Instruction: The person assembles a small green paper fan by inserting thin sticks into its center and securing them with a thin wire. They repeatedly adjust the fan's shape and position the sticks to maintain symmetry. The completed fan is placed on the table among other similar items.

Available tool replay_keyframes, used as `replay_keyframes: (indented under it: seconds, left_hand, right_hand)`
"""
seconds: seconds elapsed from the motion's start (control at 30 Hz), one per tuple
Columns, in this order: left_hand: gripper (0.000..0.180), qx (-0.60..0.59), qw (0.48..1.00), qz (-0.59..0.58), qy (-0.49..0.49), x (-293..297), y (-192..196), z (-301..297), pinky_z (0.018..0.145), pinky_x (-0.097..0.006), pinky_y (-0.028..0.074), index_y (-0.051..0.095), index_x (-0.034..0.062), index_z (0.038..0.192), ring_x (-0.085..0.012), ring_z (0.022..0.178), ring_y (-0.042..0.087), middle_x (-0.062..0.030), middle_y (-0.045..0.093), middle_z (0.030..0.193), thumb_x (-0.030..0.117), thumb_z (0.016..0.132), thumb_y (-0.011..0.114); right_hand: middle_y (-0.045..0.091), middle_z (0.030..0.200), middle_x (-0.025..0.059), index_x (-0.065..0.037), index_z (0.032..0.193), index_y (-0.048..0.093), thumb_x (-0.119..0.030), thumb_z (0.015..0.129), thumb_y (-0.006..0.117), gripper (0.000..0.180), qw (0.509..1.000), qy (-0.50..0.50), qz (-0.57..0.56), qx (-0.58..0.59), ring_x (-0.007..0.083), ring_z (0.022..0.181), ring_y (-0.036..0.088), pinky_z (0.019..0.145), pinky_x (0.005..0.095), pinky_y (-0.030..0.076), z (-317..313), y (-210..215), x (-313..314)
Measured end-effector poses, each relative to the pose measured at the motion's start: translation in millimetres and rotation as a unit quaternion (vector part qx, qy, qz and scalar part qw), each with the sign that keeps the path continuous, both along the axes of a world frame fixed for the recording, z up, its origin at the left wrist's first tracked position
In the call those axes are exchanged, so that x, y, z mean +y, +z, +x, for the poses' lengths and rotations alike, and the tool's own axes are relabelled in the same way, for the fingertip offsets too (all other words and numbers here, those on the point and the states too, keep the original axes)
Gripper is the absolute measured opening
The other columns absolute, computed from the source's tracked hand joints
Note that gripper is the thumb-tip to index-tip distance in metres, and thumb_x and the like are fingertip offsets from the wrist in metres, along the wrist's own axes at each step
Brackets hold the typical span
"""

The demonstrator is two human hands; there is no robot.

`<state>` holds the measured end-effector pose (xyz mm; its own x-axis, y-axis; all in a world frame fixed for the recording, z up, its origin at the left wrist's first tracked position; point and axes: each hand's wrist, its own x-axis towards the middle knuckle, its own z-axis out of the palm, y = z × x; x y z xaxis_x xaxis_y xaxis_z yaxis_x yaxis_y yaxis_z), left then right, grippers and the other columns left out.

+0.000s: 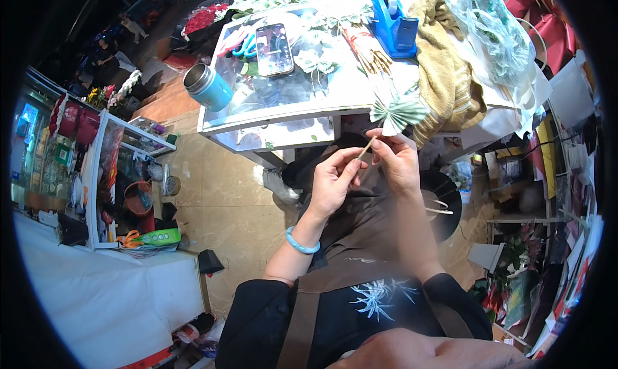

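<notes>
Just in front of the table's near edge, both my hands meet around a thin brownish stick (367, 149). My left hand (336, 181) pinches its lower end between thumb and fingertips. Higher up, my right hand (399, 161) has thumb and fingers closed on the stick's upper part. Right above the right fingers, a pleated pale-green paper fan (399, 115) spreads out at the table edge. Those fingers cover the place where fan and stick would meet, so I cannot tell how they join. A light-blue bangle circles my left wrist.
On the white table (270, 114) stand an open blue flask (209, 89), a phone (275, 50), a blue tape dispenser (394, 22) and a bundle of sticks (368, 50). A brown cloth (447, 73) hangs over the edge at right. A glass case (96, 176) stands left.
</notes>
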<state>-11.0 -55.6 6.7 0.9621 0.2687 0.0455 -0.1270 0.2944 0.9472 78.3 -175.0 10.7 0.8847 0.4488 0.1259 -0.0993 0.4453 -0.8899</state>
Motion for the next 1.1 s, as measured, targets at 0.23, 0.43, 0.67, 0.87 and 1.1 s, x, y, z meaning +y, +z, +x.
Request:
replay_keyframes:
  seconds: [0.23, 0.43, 0.67, 0.87, 1.1]
  left_hand:
    - [0.018, -0.014, 0.999, 0.049, 0.013, -2.9, 2.3, 1.9, 0.055, -0.017, 0.043, 0.059, -0.0027, 0.102, -0.0037, 0.062, 0.051, -0.0019, 0.063, 0.081, 0.01, 0.089, 0.056]
    - [0.013, 0.014, 0.997, -0.05, -0.06, 6.0, 0.0, 4.9, 0.048, -0.015, 0.038, 0.059, 0.0008, 0.093, -0.0022, 0.055, 0.048, -0.001, 0.061, 0.076, 0.013, 0.087, 0.06]
    - [0.015, 0.043, 0.93, -0.285, -0.227, 13.3, -5.4, 3.5, 0.042, -0.013, 0.035, 0.055, 0.0033, 0.084, -0.004, 0.046, 0.045, -0.0042, 0.056, 0.068, 0.016, 0.084, 0.064]
    - [0.016, 0.039, 0.925, -0.279, -0.256, 14.7, -3.9, 3.4, 0.042, -0.012, 0.035, 0.056, 0.0025, 0.082, -0.0031, 0.046, 0.044, -0.0032, 0.057, 0.067, 0.017, 0.087, 0.06]
    - [0.015, 0.047, 0.942, -0.262, -0.203, 12.2, -1.2, 5.0, 0.04, -0.013, 0.031, 0.056, 0.002, 0.085, -0.0018, 0.043, 0.04, -0.0032, 0.057, 0.066, 0.016, 0.088, 0.059]
  right_hand:
    - [0.063, 0.076, 0.005, 0.003, 0.093, 0.064, -0.005, 0.083, 0.062, 0.013, 0.999, 0.042, 0.003, -0.002, 0.008, 0.061, 0.054, 0.056, 0.0204, 0.044, -2.5, 1.5, -1.3]
    - [0.064, 0.076, 0.0056, 0.004, 0.093, 0.065, -0.004, 0.082, 0.062, 0.013, 0.998, 0.068, 0.0, -0.003, 0.0077, 0.063, 0.055, 0.058, 0.0203, 0.044, -4.0, 0.9, -3.1]
    - [0.065, 0.082, 0.0064, 0.002, 0.087, 0.065, 0.0, 0.079, 0.063, 0.008, 0.991, 0.12, 0.065, 0.007, 0.0098, 0.065, 0.057, 0.063, 0.0222, 0.046, -6.0, -1.4, -3.9]
    - [0.057, 0.082, 0.0066, 0.001, 0.083, 0.061, -0.001, 0.074, 0.067, 0.011, 0.983, 0.145, 0.111, 0.02, 0.012, 0.066, 0.055, 0.058, 0.0233, 0.047, -3.7, -1.8, -1.8]
    - [0.06, 0.088, 0.0048, 0.001, 0.089, 0.064, -0.004, 0.076, 0.068, 0.015, 0.995, 0.076, 0.061, 0.024, 0.0113, 0.076, 0.055, 0.069, 0.0232, 0.043, -6.9, -0.6, -3.2]
